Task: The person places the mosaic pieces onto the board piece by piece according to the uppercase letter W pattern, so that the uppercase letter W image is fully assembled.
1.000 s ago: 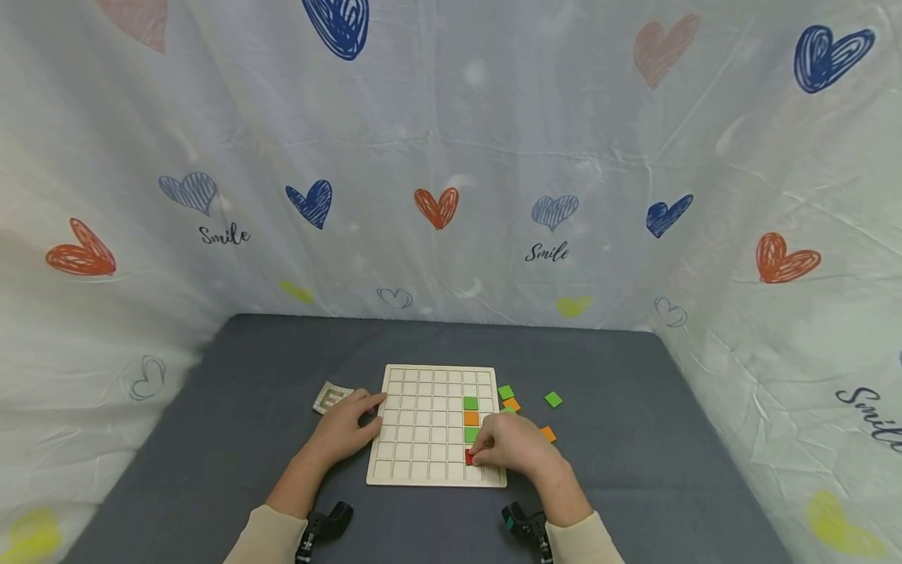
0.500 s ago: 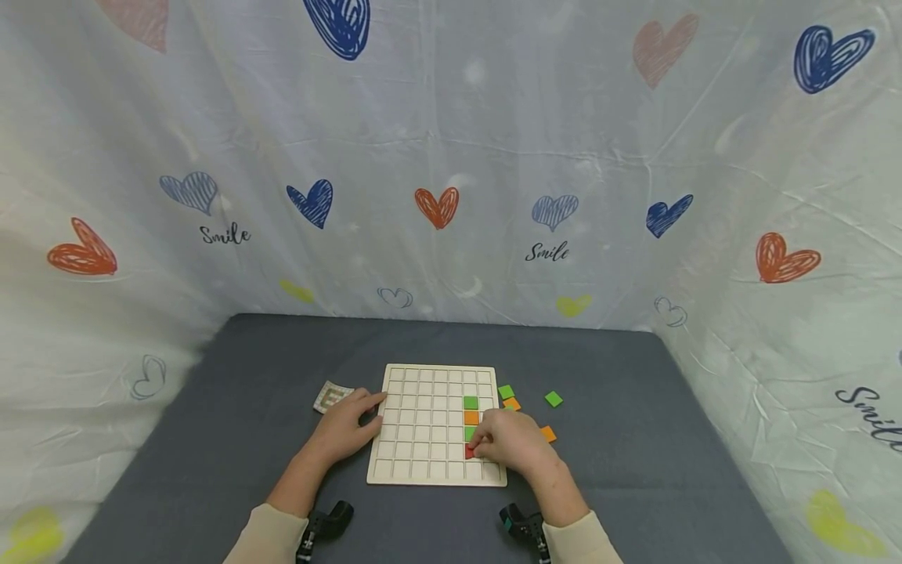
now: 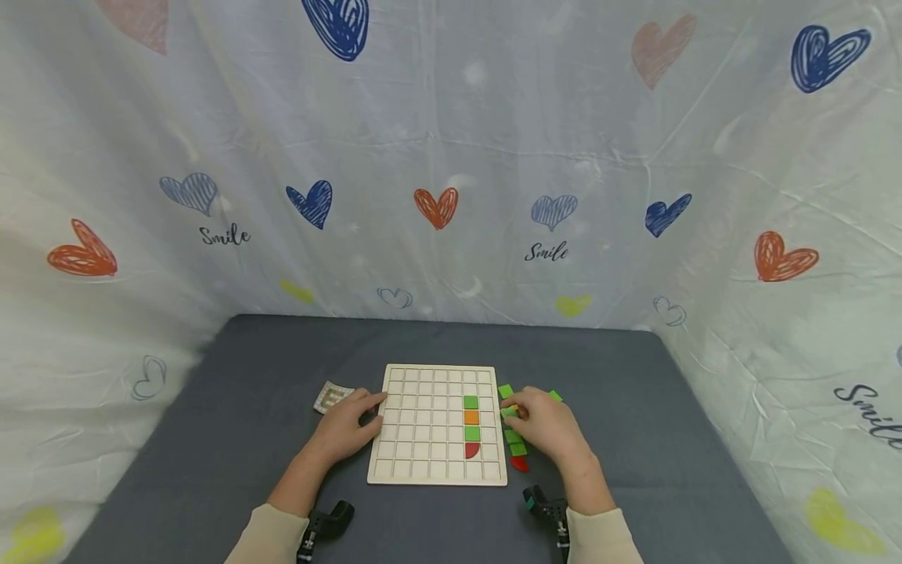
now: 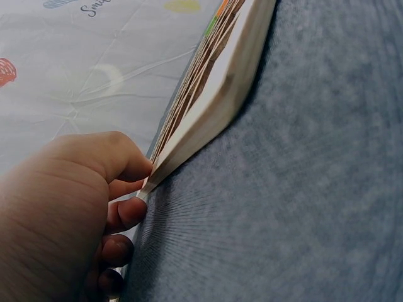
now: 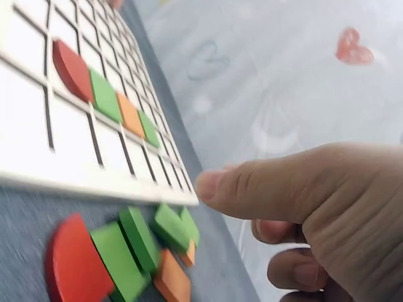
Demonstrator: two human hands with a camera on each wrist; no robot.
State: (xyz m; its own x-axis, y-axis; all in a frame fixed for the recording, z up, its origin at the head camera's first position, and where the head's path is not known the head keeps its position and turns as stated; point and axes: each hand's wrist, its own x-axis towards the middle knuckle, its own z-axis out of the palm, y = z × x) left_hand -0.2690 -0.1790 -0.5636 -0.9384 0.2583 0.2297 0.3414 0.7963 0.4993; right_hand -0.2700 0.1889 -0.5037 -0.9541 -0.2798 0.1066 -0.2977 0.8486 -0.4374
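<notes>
A pale wooden grid board [image 3: 437, 481] lies on the grey cloth. One column holds a green tile [image 3: 470, 402], an orange tile [image 3: 471, 417], another green tile [image 3: 471, 433] and a red quarter-round tile [image 3: 472, 450]. My left hand [image 3: 348, 427] touches the board's left edge with thumb and fingertips. Beyond the right edge, my right hand [image 3: 548, 423] is over the loose tiles, thumb and forefinger apart, and partly hides them. Nothing shows between its fingers in the right wrist view, where loose green tiles [image 5: 118, 258], orange tiles [image 5: 171, 277] and a red one [image 5: 77, 261] lie below the thumb.
A small patterned card [image 3: 330, 397] lies left of the board, partly behind my left hand. A lone green tile [image 3: 556, 395] peeks out behind the right hand. The grey cloth [image 3: 282, 352] reaches back to a white curtain [image 3: 437, 266] printed with hearts.
The red quarter-round tile slid up slightly into a cell below the green one, and my right hand let it go. That hand then moved right and away to the loose tiles. The left hand stayed still.
</notes>
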